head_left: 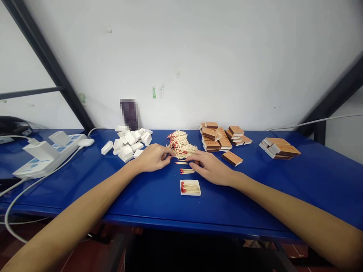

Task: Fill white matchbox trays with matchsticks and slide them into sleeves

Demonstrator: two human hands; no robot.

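A heap of red-tipped matches [182, 144] lies mid-table. At its left edge is my left hand [155, 157], its fingers curled close together; whatever may be between the fingertips is hidden. My right hand [209, 166] reaches in from the other side, fingers stretched out, index fingertip at a few loose matches [181, 163] just in front of the heap. Nearer to me, a small row of matches [186, 171] lies with the red heads to the left. Closest of all is a white matchbox tray [190, 194] with several matches inside, heads also left.
White empty matchbox trays [131, 137] are piled at the left. Brown matchbox sleeves or boxes [211, 145] stand heaped at right, a single box [232, 158] before them, and a stack [279, 146] farther right. A power strip [39, 162] with cables lies far left.
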